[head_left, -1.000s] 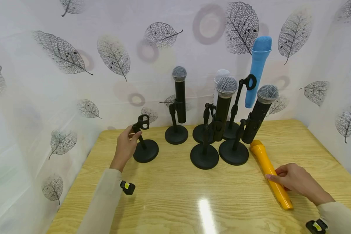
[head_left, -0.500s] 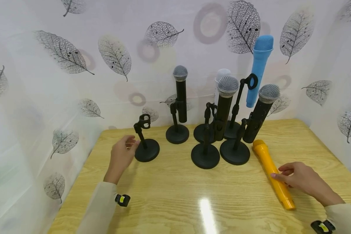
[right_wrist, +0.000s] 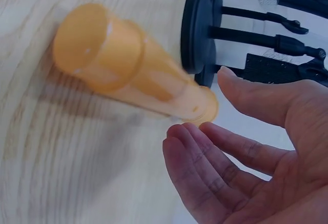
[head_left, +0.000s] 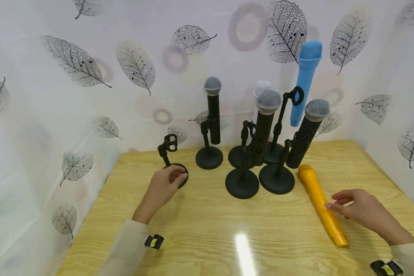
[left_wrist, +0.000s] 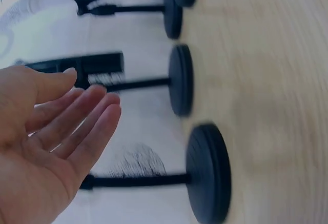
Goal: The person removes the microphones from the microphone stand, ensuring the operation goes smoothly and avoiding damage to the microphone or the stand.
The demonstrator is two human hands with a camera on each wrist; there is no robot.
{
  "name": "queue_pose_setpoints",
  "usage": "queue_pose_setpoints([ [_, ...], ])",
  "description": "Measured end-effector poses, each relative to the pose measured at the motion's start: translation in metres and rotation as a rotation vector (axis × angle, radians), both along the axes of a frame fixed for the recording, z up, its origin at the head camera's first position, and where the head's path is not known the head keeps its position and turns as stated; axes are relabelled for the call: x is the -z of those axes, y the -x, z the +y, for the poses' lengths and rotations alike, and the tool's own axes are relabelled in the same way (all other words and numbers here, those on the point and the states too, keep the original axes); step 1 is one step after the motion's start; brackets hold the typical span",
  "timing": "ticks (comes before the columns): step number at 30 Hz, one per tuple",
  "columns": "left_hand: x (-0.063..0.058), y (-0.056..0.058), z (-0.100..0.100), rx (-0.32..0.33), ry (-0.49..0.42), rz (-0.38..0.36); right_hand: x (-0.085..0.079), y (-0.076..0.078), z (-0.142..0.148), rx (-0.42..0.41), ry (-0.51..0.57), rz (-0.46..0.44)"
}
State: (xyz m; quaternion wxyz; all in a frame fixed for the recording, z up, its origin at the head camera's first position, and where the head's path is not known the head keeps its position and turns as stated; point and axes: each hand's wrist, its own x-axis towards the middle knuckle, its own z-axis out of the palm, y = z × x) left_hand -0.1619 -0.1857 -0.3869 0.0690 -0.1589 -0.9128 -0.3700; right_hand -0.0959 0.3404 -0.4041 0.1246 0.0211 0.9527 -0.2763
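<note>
An orange-yellow microphone (head_left: 318, 199) lies on the table at the right. My right hand (head_left: 367, 212) hovers at its right side, thumb over its edge, fingers loosely bent. In the right wrist view the fingers (right_wrist: 192, 167) appear apart from the microphone. My left hand (head_left: 162, 188) is in front of a black desk microphone stand (head_left: 168, 145) whose clip holds nothing. That hand hides part of the stand's base in the head view. Seen from the left wrist, its fingers (left_wrist: 95, 137) are loosely bent and hold nothing.
Black microphones with silver heads stand in clips: a left one (head_left: 213, 115), a middle one (head_left: 263, 130) and a right one (head_left: 303, 134). Behind are a white microphone (head_left: 262, 86) and a blue microphone (head_left: 305, 80). A leaf-patterned sheet (head_left: 172, 88) backs the wooden table (head_left: 207, 230).
My left hand has let go of the stand's upright, dropped, then moved right in front of its base. My right hand has drawn slightly rightward off the orange-yellow microphone, which stays lying there.
</note>
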Motion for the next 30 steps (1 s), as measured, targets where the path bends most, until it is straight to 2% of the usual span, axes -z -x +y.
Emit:
queue_pose_setpoints([
  [6,-0.007,0.001,0.035,0.155,-0.05,-0.025,-0.007,-0.002,-0.011,-0.004,0.006,0.039],
  [11,-0.005,0.008,0.06,0.225,-0.09,-0.035,-0.013,-0.005,-0.023,-0.017,0.013,0.059],
  [23,-0.003,0.025,0.111,0.31,-0.208,-0.091,-0.02,-0.004,-0.051,-0.087,0.081,0.124],
  [30,0.003,0.033,0.137,0.297,-0.245,-0.104,-0.025,0.001,-0.072,-0.145,0.145,0.139],
])
